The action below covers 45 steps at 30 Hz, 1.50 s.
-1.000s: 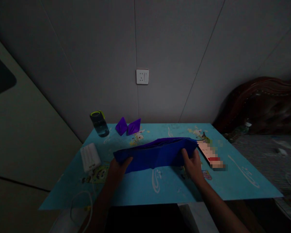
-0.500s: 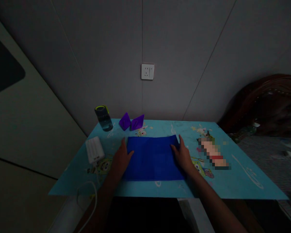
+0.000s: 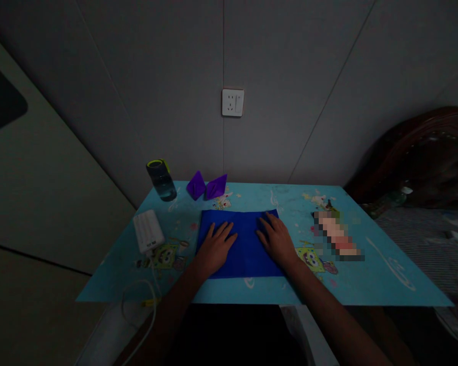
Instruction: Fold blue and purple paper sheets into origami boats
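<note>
A sheet of blue paper (image 3: 246, 249) lies on the light-blue table in front of me, its long side running left to right. On its left part rests my left hand (image 3: 215, 250), palm down with the fingers spread. My right hand (image 3: 278, 240) lies on the right part, fingers stretched out and slightly apart. Neither hand grips anything. Beyond the sheet stand two folded purple paper pieces, one on the left (image 3: 196, 186) and one on the right (image 3: 216, 187).
A dark water bottle (image 3: 162, 180) stands at the table's back left. Nearer, a white power bank (image 3: 148, 232) has a white cable (image 3: 152, 297) hanging over the front edge. A pixelated flat object (image 3: 338, 235) lies at the right. A wall socket (image 3: 232, 102) sits above the table (image 3: 381, 274).
Both hands have moved inward from the sheet's side edges and now lie flat on top of it. The view has tilted slightly.
</note>
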Each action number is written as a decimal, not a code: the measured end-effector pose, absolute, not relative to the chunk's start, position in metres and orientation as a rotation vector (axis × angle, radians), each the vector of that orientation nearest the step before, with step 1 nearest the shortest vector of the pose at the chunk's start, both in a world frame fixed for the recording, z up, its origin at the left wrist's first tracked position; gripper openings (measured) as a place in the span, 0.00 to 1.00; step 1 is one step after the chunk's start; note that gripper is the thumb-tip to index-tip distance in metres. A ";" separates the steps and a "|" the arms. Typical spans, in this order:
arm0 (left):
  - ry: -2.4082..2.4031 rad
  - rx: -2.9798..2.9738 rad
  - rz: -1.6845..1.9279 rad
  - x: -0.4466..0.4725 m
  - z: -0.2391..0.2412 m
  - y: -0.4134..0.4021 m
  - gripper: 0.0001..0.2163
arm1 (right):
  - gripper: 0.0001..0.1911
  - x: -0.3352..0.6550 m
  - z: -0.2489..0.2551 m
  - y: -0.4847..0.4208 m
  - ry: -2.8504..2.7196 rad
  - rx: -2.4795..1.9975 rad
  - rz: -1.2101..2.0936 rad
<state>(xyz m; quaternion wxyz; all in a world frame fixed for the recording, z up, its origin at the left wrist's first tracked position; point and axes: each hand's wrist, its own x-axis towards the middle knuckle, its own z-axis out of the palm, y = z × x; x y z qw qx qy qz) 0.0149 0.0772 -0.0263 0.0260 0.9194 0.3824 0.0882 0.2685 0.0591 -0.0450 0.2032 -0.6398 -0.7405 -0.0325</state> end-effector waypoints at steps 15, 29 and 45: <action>1.321 2.683 0.425 0.007 -0.037 0.073 0.24 | 0.31 0.265 -0.039 0.063 -2.361 -1.706 0.017; 1.346 2.711 0.438 0.007 -0.041 0.072 0.24 | 0.30 0.263 -0.029 0.071 -2.571 -1.514 0.304; 1.344 2.702 0.540 0.003 -0.044 0.071 0.25 | 0.26 0.114 0.026 0.175 -2.373 -1.764 0.037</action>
